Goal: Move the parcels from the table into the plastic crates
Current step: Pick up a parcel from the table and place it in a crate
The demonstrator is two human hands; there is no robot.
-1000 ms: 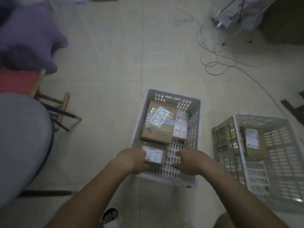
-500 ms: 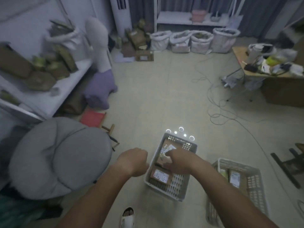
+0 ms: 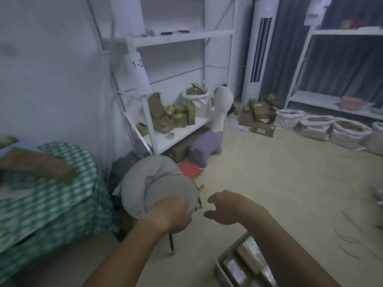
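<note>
Nearest us, a crate sits at the bottom edge with wrapped parcels lying inside. Above it our right hand hangs released, fingers loosely spread, grasping nothing. Our left hand shows its back, fingers curled under, grip empty. Just beyond, a grey cushion. At left, the checked tabletop. Further off, shelves carry more parcels.

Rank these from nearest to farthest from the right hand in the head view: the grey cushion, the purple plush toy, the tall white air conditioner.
From the right hand:
1. Grey cushion, just to its left, on the stool.
2. Purple plush toy, on the floor ahead, by the shelf.
3. Tall white air conditioner, upright against the back curtain.
</note>
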